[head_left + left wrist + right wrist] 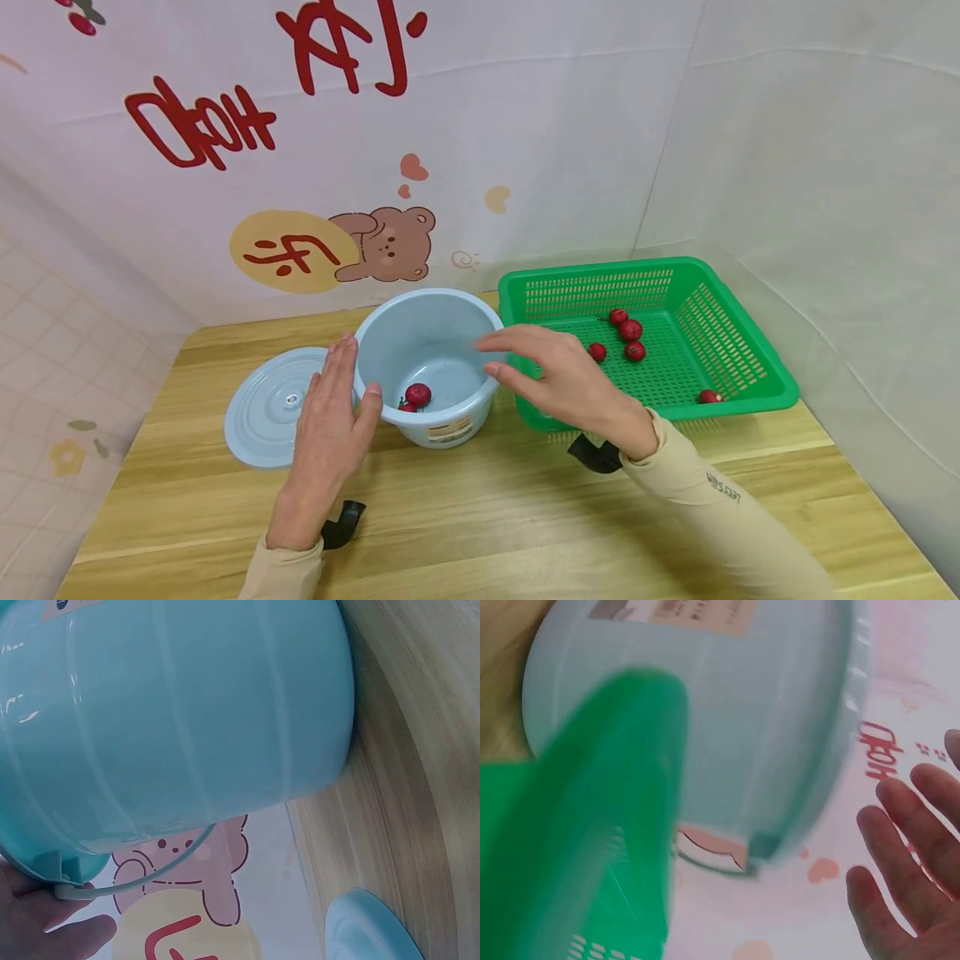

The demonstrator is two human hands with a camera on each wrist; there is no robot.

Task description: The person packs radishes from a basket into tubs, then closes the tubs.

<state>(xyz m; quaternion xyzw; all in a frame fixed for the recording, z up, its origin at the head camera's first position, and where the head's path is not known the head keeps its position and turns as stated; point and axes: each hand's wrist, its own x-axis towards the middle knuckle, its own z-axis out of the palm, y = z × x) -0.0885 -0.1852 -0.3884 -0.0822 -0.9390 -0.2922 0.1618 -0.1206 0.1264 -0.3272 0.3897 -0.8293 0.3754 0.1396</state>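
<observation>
The left hand [332, 427], fingers straight, is against the rim of the blue bucket [393, 342]. The right hand [557, 375], fingers loosely extended, holds nothing by its opposite side. Inside lie 2 red fruits [418, 395]; 5 show in the green basket [660, 412].

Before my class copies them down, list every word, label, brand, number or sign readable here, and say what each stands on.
"Lets...": on the right sleeve; its ending is unclear.
"乐", apparently: on the yellow circle printed on the backdrop.
Other large red characters on the backdrop: too stylised to read with certainty.
Label on the blue bucket: print too small and blurred to read.
</observation>
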